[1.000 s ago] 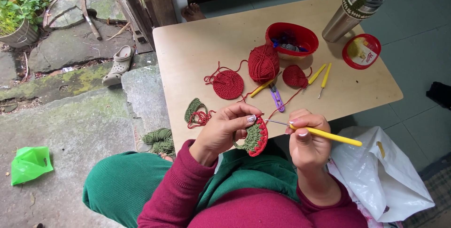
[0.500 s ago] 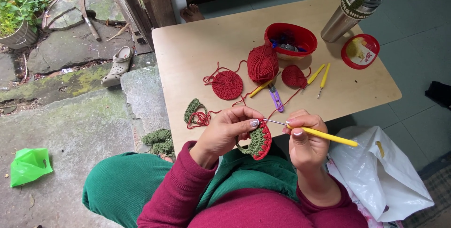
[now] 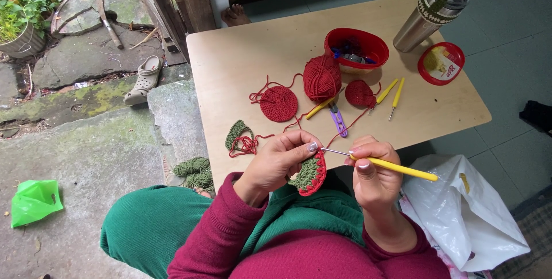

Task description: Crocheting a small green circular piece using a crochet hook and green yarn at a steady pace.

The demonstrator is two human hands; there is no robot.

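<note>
Holding a round crocheted piece, green with a red rim (image 3: 310,174), your left hand (image 3: 282,161) has its fingers curled and pinched on the piece's upper edge, just off the near edge of the pale wooden table (image 3: 241,55). Your right hand (image 3: 374,175) is closed around a yellow-handled crochet hook (image 3: 397,167); its metal tip meets the left fingertips. Red yarn runs back to a red yarn ball (image 3: 321,78) on the table, beside a flat red crocheted disc (image 3: 279,104). White plastic bag (image 3: 460,216) near your right forearm.
</note>
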